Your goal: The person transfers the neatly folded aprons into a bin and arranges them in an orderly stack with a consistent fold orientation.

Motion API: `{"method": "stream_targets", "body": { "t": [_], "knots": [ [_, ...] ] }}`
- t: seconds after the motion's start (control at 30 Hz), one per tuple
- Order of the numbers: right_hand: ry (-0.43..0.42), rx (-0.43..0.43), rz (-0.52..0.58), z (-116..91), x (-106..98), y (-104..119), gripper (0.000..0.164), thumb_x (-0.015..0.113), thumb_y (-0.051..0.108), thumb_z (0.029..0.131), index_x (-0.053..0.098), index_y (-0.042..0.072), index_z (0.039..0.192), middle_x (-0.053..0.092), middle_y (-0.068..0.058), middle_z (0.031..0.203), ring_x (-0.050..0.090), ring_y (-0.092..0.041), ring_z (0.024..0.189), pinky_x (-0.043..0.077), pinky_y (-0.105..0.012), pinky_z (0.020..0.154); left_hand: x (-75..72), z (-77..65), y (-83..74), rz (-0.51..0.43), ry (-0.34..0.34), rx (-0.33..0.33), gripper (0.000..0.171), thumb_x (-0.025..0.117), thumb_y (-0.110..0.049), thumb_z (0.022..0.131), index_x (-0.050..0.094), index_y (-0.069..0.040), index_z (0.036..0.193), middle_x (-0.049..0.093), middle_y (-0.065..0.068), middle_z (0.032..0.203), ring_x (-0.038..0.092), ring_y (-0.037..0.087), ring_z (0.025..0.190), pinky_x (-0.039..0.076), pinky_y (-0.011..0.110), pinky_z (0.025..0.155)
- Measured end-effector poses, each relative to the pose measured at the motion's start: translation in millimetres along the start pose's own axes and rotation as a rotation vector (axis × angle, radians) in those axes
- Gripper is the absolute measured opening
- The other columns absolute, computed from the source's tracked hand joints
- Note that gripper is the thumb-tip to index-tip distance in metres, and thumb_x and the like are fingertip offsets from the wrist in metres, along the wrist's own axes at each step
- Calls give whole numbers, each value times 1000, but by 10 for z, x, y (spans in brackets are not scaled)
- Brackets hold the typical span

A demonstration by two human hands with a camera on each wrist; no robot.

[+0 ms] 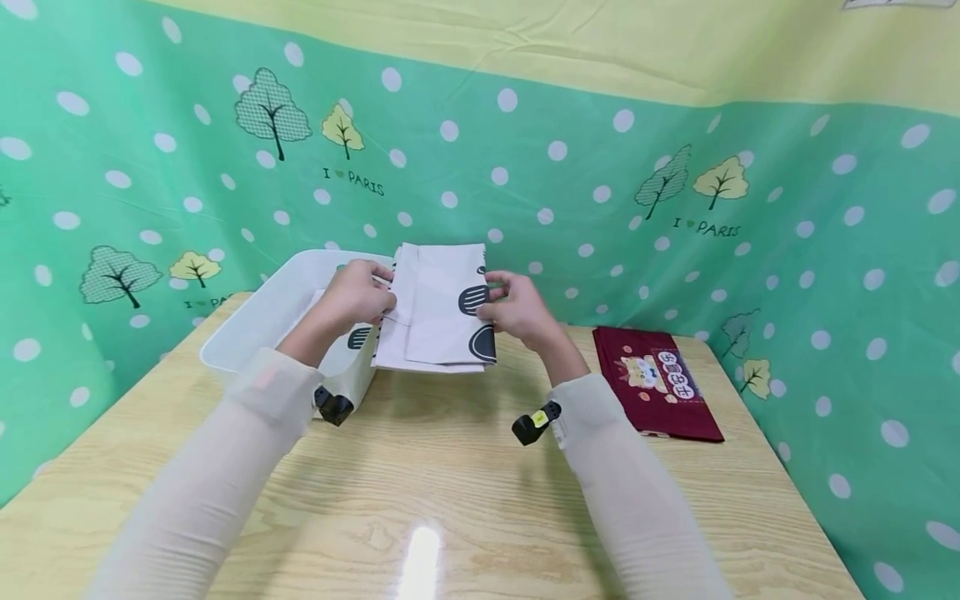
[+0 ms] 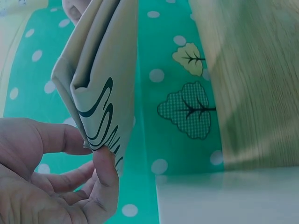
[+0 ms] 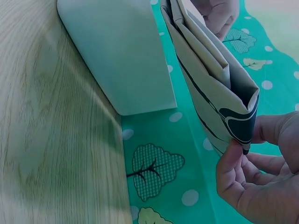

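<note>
A folded white cloth with black print (image 1: 442, 308) is held up off the table between both hands. My left hand (image 1: 356, 293) pinches its left edge between thumb and fingers. On the opposite edge, my right hand (image 1: 521, 312) grips the cloth the same way. Stacked fold layers show along the edge of the cloth (image 2: 117, 60) in the left wrist view. In the right wrist view, the right thumb and fingers hold the dark-printed corner of the cloth (image 3: 201, 79). Whether it is a bag, an apron or something else cannot be told.
A white plastic bin (image 1: 251, 321) stands at the left beside the cloth, partly behind the left forearm. Inside it lies another white piece with black print (image 1: 358, 337). A folded dark red cloth with a cartoon animal (image 1: 656, 383) lies at the right. A polka-dot curtain (image 1: 555, 192) hangs behind the wooden table (image 1: 465, 492).
</note>
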State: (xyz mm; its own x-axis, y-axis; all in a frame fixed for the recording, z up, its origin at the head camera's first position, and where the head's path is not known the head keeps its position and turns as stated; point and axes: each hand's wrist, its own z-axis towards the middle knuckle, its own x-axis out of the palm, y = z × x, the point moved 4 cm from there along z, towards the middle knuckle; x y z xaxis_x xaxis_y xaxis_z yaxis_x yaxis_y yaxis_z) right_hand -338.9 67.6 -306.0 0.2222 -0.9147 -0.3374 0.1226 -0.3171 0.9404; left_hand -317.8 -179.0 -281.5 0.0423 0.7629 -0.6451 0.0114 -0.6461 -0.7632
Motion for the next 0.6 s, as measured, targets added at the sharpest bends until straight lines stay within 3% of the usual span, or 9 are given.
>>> {"method": "stream_targets", "body": {
  "t": [0.4,0.6],
  "knots": [
    [-12,-28,33,34,206,120,67,68,-6,92,44,6,153,56,-16,115,65,-24,85,62,-34,68,-201,-22,77,34,-35,2,50,56,-3,94,49,4,143,58,23,118,61,31,94,62,34,74],
    [-27,-27,48,62,295,185,66,69,-7,91,45,6,151,56,-17,118,65,-24,86,62,-33,68,-293,-31,103,54,-47,-1,51,55,-2,92,49,5,143,59,24,119,60,31,94,62,34,73]
  ]
}}
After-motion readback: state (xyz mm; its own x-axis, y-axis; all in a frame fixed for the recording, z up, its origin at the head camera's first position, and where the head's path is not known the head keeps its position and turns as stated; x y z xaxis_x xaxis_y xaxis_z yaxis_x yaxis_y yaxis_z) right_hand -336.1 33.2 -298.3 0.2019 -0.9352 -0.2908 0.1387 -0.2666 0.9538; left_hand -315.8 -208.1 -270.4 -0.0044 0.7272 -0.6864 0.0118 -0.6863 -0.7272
